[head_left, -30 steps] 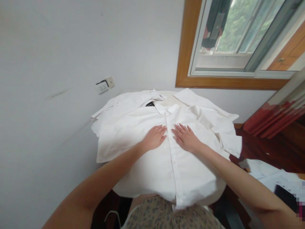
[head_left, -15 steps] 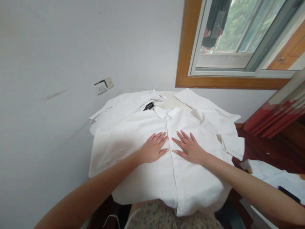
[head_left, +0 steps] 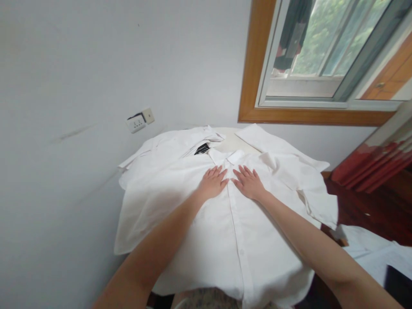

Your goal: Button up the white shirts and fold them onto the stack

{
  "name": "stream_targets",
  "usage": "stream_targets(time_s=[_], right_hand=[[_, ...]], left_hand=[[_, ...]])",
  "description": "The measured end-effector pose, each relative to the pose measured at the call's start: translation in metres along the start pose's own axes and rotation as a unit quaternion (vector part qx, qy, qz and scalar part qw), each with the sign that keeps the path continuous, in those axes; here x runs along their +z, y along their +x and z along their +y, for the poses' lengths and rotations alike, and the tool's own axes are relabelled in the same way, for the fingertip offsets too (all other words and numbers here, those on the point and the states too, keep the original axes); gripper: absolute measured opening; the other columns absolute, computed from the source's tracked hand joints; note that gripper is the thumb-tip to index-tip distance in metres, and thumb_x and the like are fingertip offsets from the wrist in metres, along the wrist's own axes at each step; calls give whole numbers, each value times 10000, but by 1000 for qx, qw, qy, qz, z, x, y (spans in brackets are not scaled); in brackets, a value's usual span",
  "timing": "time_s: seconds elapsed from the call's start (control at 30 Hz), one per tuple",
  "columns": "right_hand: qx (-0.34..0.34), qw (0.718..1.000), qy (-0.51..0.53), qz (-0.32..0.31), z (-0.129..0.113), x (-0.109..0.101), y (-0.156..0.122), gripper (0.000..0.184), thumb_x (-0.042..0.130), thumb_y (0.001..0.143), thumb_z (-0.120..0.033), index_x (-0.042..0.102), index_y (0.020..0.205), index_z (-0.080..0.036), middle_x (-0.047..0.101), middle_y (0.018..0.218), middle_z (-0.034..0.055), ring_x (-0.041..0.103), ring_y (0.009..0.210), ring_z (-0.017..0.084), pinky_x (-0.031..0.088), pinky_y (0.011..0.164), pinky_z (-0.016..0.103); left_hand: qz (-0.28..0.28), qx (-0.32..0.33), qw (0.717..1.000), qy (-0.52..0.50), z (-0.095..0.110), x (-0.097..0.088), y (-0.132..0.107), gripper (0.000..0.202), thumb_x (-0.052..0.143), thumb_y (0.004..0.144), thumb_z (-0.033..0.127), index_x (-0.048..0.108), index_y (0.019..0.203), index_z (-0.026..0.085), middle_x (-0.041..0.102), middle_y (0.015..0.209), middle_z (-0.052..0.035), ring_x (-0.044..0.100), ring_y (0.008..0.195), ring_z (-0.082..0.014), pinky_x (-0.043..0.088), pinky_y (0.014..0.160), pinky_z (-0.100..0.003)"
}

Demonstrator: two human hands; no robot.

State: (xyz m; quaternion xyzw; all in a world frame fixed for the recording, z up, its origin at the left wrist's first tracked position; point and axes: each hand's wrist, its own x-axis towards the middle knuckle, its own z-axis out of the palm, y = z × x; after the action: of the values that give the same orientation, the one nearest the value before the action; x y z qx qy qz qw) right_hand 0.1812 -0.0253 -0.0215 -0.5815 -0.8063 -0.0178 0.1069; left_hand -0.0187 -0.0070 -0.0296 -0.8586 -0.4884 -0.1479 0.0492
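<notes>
A white button-up shirt point(head_left: 206, 240) lies spread with its front up over a round pale table point(head_left: 233, 139), its collar toward the wall and its hem hanging over the near edge. My left hand point(head_left: 213, 182) rests flat on the cloth just left of the button strip, below the collar. On the other side of the strip my right hand point(head_left: 247, 182) lies flat too, fingers spread. Neither hand grips anything. The shirt's right-side sleeve point(head_left: 318, 206) droops past the table edge.
More white clothing point(head_left: 177, 139) lies at the table's back left, near a small black striped patch point(head_left: 202, 149). A wall socket point(head_left: 137, 123) and a wood-framed window point(head_left: 246, 77) are behind. Red curtain point(head_left: 360, 171) hangs at right; white cloth point(head_left: 367, 244) and a dark object point(head_left: 397, 285) sit lower right.
Both hands have slid away from me along the shirt front, up toward the collar, staying flat on either side of the button strip. The view has shifted slightly.
</notes>
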Motion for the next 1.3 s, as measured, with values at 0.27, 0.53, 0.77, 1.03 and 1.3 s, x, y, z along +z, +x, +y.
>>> stream_targets(time_s=[0.27,0.53,0.77,1.03,1.3], right_hand=[[49,999,-7,-11,-1,-3,1,715,184,938,-654,360,1482,-224,262,1564,122,201,1445,316,166,1112,608],[61,998,-7,-23,-1,0,4,691,209,943,-636,346,1490,-238,232,1576,105,171,1453,313,123,1124,599],[61,998,9,-17,-3,-1,4,702,225,938,-644,364,1481,-221,262,1566,106,186,1450,307,134,1125,597],[58,997,9,42,3,-2,20,714,292,960,-539,348,1467,-39,308,1533,187,223,1439,304,197,1152,480],[100,994,20,25,6,2,73,578,247,981,-477,448,1421,-162,361,1524,128,272,1420,295,263,1113,506]], left_hand=[[90,-39,994,42,-6,-31,15,402,361,968,329,527,1291,155,582,1281,-128,483,1223,-254,371,1030,-408],[121,-147,977,99,-57,-34,71,311,451,929,281,520,1201,147,616,1073,-144,533,1073,-288,401,886,-392],[112,-200,972,55,-60,-2,70,414,503,907,289,421,1280,128,622,1061,-146,547,1059,-282,379,890,-371],[135,-166,976,41,-59,-17,63,240,520,882,225,528,1121,235,607,1060,-89,501,1066,-271,374,877,-384],[144,-133,980,34,-57,-22,64,208,473,884,187,649,964,265,575,1023,-87,471,1049,-264,364,881,-405]])
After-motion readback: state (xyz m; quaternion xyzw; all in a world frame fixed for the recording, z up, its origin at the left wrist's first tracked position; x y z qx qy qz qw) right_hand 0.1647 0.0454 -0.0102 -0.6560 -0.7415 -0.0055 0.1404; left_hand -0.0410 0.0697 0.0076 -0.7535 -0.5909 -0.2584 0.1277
